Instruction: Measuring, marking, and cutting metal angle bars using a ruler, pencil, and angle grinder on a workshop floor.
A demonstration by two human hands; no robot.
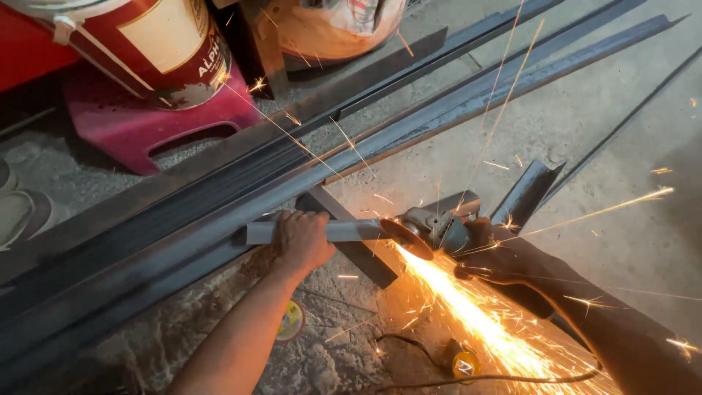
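Two hands busy | left hand pins steel bar; concrete floor

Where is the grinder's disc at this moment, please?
In the head view, the disc sits just right of centre, against the end of the grey metal piece that the left hand holds.

A matt grey metal bar is seen beside dull, dark steel angle bars, on rough, pitted concrete floor; a glossy red paint can tops a magenta plastic stool.
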